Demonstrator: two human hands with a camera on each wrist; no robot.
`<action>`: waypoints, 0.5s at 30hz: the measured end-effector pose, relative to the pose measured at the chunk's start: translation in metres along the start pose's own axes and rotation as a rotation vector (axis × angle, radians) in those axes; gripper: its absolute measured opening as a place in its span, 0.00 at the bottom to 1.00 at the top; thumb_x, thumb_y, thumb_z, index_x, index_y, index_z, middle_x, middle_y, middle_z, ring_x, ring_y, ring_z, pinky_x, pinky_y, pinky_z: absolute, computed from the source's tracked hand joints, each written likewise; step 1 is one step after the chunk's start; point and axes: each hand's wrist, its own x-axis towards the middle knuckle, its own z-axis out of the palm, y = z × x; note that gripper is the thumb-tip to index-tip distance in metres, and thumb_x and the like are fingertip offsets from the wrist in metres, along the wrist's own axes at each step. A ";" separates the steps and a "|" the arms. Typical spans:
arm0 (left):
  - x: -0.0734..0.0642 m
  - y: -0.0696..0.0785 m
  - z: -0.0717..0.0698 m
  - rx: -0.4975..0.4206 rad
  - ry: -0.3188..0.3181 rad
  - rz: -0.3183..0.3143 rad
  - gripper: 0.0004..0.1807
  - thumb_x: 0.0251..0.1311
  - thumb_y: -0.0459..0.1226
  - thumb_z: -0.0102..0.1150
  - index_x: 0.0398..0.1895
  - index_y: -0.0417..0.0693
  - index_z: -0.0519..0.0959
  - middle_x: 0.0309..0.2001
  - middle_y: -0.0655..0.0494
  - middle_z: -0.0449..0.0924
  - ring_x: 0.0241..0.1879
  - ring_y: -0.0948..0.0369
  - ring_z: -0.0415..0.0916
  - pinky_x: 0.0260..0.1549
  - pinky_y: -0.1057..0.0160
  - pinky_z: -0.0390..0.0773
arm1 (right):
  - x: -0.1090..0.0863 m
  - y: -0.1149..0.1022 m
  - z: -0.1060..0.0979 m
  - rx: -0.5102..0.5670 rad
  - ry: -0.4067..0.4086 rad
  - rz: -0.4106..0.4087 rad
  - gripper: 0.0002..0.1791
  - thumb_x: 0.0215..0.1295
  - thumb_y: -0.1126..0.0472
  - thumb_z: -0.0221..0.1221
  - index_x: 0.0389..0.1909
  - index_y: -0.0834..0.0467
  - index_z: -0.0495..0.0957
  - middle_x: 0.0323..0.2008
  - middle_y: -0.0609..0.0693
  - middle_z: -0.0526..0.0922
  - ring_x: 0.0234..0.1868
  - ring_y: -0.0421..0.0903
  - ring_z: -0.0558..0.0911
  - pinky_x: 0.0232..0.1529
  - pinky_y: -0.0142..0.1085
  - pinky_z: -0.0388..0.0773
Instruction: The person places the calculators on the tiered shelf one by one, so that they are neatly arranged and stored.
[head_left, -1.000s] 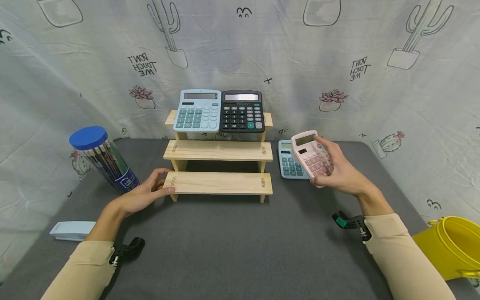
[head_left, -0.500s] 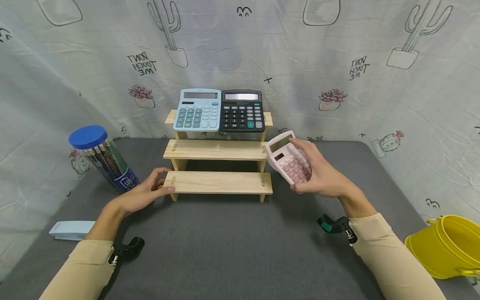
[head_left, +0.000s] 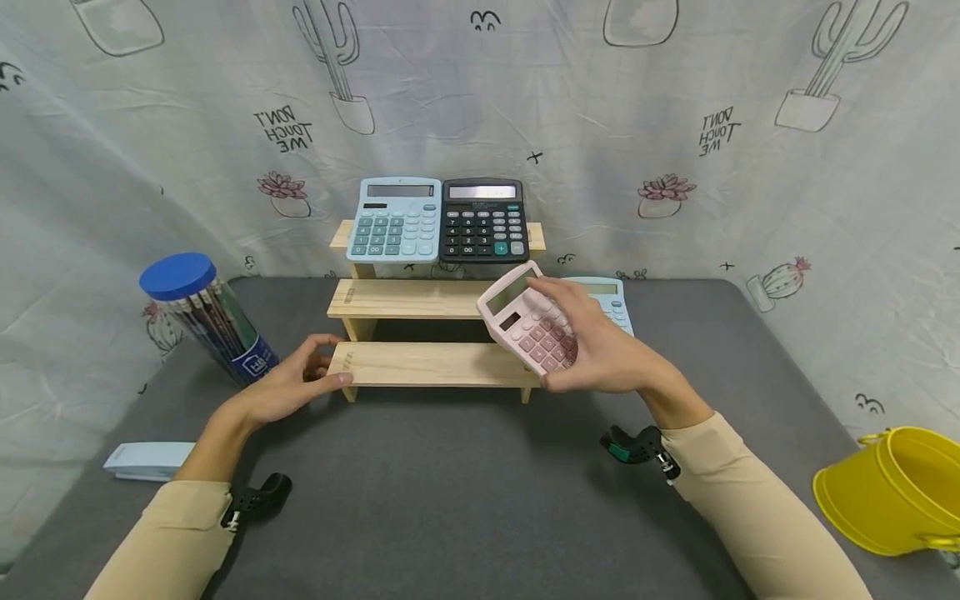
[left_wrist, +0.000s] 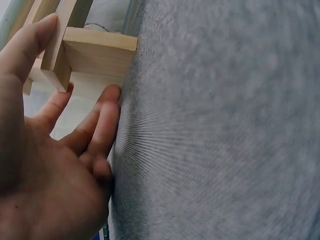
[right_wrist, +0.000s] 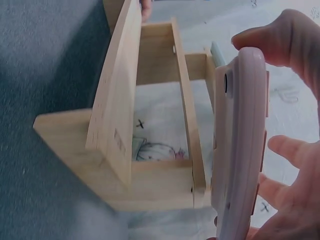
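Observation:
A pink calculator is in my right hand, gripped by its edges between thumb and fingers. It tilts in front of the right end of a three-step wooden stand, raised off the table, and overlaps the middle and lowest steps in the head view. My left hand holds the left end of the lowest step. Its thumb lies on the board and a fingertip touches the end from below. On the top step, a light blue calculator and a black calculator lean side by side.
Another light blue calculator lies on the grey table behind my right hand, partly hidden. A blue-lidded jar of pencils stands left of the stand. A pale blue oblong object lies near my left forearm; a yellow bucket stands far right.
My right hand has carried the pink calculator leftward, from above the light blue calculator on the table to the stand's right end. The left hand stays on the lowest step.

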 end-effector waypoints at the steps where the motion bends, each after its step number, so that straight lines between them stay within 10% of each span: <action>1: 0.000 0.000 0.000 0.022 0.015 0.005 0.40 0.72 0.52 0.59 0.77 0.50 0.52 0.63 0.35 0.73 0.60 0.44 0.74 0.49 0.52 0.73 | 0.002 -0.001 0.001 -0.006 -0.006 -0.005 0.66 0.37 0.57 0.75 0.81 0.45 0.51 0.79 0.50 0.51 0.70 0.51 0.59 0.62 0.53 0.65; 15: 0.001 -0.004 0.002 0.038 0.026 0.010 0.36 0.73 0.53 0.58 0.72 0.43 0.60 0.65 0.39 0.69 0.64 0.44 0.67 0.55 0.46 0.69 | 0.026 -0.022 0.018 -0.102 -0.042 0.008 0.66 0.35 0.51 0.74 0.81 0.43 0.52 0.79 0.49 0.52 0.67 0.56 0.62 0.59 0.56 0.64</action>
